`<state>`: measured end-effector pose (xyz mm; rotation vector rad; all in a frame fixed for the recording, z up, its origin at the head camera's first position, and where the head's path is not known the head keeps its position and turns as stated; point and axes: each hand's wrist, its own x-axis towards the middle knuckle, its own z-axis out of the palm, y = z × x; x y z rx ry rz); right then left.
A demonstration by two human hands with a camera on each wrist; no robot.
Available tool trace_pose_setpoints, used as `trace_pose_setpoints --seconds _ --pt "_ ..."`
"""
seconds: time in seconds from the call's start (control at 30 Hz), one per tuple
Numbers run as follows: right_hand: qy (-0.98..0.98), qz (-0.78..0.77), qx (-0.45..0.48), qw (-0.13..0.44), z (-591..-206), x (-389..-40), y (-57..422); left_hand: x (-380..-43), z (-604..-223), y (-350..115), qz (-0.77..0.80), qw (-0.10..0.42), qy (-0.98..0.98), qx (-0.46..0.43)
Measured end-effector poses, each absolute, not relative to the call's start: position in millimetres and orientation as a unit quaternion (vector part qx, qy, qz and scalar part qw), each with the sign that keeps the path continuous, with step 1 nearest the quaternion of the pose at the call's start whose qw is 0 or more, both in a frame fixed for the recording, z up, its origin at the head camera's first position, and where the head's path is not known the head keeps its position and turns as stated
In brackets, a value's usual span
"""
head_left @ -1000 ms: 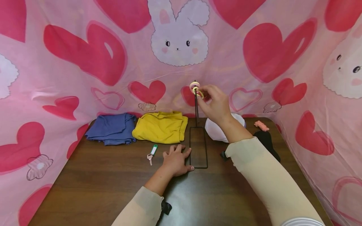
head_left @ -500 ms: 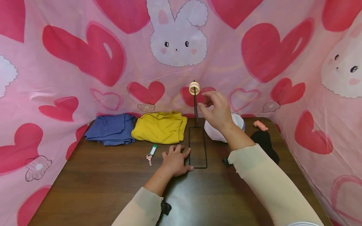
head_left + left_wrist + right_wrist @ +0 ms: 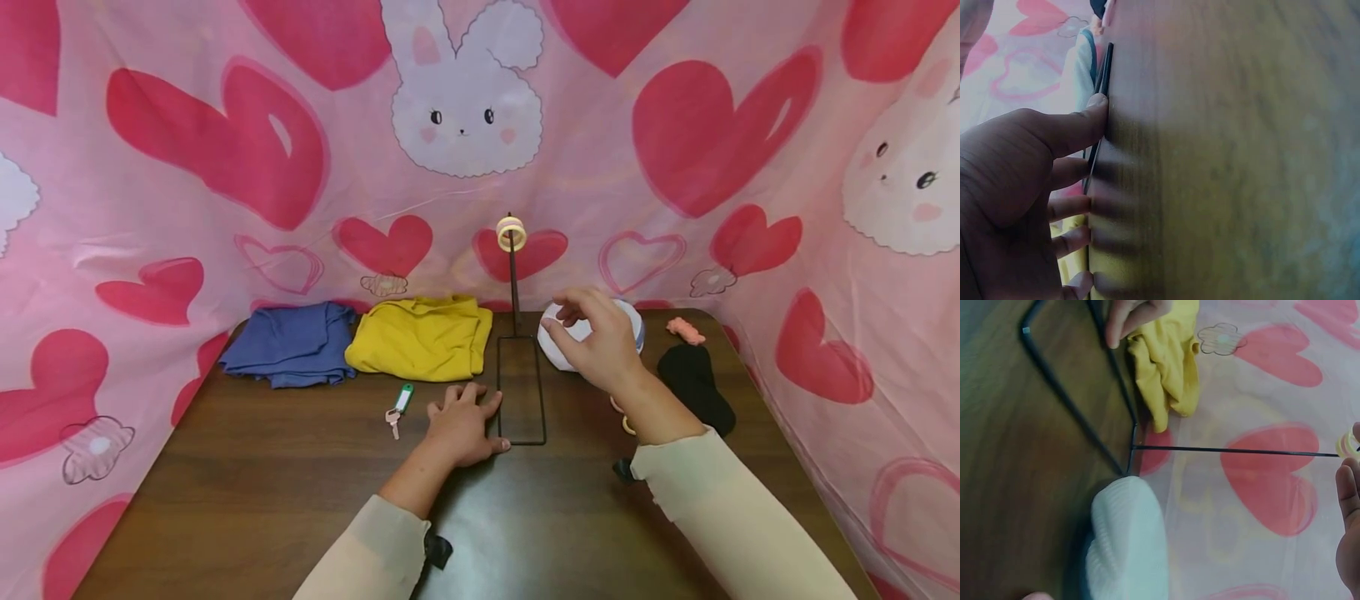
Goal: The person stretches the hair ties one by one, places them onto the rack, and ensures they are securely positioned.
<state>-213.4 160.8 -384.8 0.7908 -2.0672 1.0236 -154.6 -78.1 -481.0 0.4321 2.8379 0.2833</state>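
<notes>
A black wire stand (image 3: 513, 283) rises from a rectangular wire base (image 3: 542, 400) on the table. Pale yellow and pink rings (image 3: 512, 235) hang together near its top. My left hand (image 3: 461, 427) rests beside the base's left side, fingers spread; in the left wrist view its thumb (image 3: 1082, 128) touches the black wire. To the right of the stand, my right hand (image 3: 600, 342) hovers above a white cloth item (image 3: 557, 354) with a blue edge. Its fingers are loosely bent and hold nothing. More rings (image 3: 628, 426) show partly behind the right wrist, mostly hidden.
Folded blue cloth (image 3: 288, 343) and yellow cloth (image 3: 422, 337) lie along the back left. A key (image 3: 393, 421) with a green tag (image 3: 404, 398) lies before them. Back right are a coral-coloured bundle (image 3: 686, 331) and a black cloth item (image 3: 697, 387). A pink printed curtain surrounds the table.
My right hand has let go of a ring at the top of the stand and moved down and right. The rings now hang together there. The left hand has stayed in place.
</notes>
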Motion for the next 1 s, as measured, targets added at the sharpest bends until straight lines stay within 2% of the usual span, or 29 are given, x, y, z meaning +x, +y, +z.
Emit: trace_pose_setpoints --seconds 0.23,0.5,0.77,1.0 --pt "-0.812 0.392 0.303 0.308 -396.5 -193.9 180.1 -154.9 -482.3 -79.5 0.103 0.125 0.975 0.151" --pt "-0.822 0.372 0.308 0.301 -419.9 -175.9 203.7 -154.2 -481.7 -79.3 0.104 0.124 0.975 0.150" --pt "-0.852 0.344 0.303 0.254 -446.3 -166.7 231.1 -155.1 -484.0 -78.5 0.094 0.123 0.977 0.150" --pt "-0.875 0.304 0.291 0.241 -460.3 -165.9 249.8 -155.3 -482.7 -78.9 0.097 0.121 0.976 0.150"
